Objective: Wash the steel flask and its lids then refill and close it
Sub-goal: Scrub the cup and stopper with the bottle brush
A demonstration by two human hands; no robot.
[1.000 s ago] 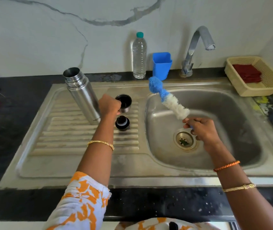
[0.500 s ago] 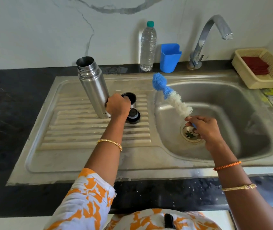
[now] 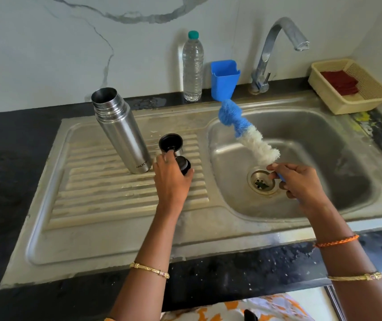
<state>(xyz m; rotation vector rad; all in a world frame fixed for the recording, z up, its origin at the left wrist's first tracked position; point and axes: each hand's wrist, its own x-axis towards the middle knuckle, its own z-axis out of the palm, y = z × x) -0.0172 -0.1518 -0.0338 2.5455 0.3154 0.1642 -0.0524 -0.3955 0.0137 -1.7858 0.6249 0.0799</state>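
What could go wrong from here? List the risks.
1. The left hand closes on the small lid right beside the open flask, which stands upright on the ribbed drainboard; a nudge could tip it.
2. The right hand holds the brush at its very end; it may slip into the sink.
3. The other lid sits close by and could be knocked.

Left hand (image 3: 170,179): reaching forward, palm down, fingers (image 3: 168,156) curled, seemingly round something small.
Right hand (image 3: 301,184): fingers curled in a grip, thumb on top.
Both forearms: extended forward, bangles at the wrists.
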